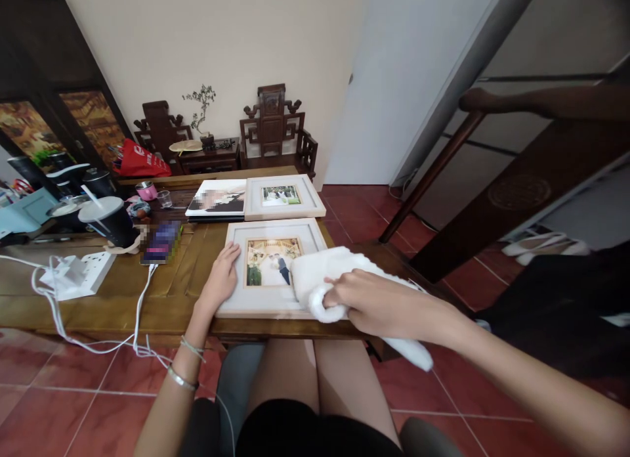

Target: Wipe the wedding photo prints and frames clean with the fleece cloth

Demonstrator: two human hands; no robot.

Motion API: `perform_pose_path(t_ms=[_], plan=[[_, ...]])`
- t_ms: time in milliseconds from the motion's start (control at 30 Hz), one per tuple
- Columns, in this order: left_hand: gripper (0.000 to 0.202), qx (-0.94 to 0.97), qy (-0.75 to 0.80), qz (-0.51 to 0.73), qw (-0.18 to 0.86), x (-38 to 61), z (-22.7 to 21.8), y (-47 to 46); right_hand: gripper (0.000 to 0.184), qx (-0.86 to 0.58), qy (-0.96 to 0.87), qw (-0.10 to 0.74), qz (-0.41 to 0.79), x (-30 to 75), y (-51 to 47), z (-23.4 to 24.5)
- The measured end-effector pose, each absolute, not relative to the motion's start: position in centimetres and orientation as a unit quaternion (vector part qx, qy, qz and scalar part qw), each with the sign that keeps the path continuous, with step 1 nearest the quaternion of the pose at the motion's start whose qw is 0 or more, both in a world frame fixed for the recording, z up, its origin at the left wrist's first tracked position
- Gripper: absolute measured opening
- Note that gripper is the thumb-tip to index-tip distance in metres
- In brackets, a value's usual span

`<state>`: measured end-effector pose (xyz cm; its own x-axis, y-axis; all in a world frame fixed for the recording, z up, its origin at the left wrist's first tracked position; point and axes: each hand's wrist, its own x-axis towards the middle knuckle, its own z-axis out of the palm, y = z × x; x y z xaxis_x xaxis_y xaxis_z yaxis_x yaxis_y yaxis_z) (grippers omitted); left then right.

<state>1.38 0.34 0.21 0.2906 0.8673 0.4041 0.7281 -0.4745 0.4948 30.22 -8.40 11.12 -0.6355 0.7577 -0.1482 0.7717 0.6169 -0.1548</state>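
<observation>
A light wooden picture frame (236, 299) with a white mat and a wedding photo lies flat near the table's front edge. My left hand (224, 278) grips its left side, fingers over the border. Bunched in my right hand (361, 299) is a white fluffy cloth (327, 266), pressed against the frame's right part. The cloth covers the frame's right side and part of the photo, and one end hangs past the table edge. Behind it lies a second picture frame (308, 206), beside a white-edged photo print (209, 201) stacked on something dark.
On the wooden table (197, 312), to the left, are a phone (161, 243) on a charging cable, a power strip (93, 276) and a cup with a straw (111, 222). A dark wooden chair (472, 201) stands close on the right.
</observation>
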Motion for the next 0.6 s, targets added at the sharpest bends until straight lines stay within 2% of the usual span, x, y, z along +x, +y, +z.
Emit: perform_pose_path(t_ms=[133, 267, 333, 433, 600], plan=[[0.046, 0.794, 0.499, 0.329, 0.111, 1.2, 0.0, 0.4, 0.032, 0.422, 0.892, -0.018, -0.158, 31.6, -6.7, 12.7], [0.047, 0.792, 0.501, 0.331, 0.112, 1.1, -0.1, 0.4, 0.035, 0.487, 0.870, -0.076, -0.016, 31.5, -2.1, 12.3], [0.047, 0.793, 0.502, 0.327, 0.110, 1.1, 0.0, 0.5, 0.041, 0.500, 0.861, -0.078, 0.050, 30.5, 0.0, 11.3], [0.047, 0.794, 0.504, 0.323, 0.111, 1.1, 0.1, 0.5, 0.048, 0.482, 0.871, -0.060, 0.071, 28.5, 2.0, 9.2], [0.047, 0.791, 0.507, 0.323, 0.114, 1.2, 0.2, 0.4, 0.042, 0.450, 0.890, -0.030, 0.065, 26.2, 1.8, 5.9]])
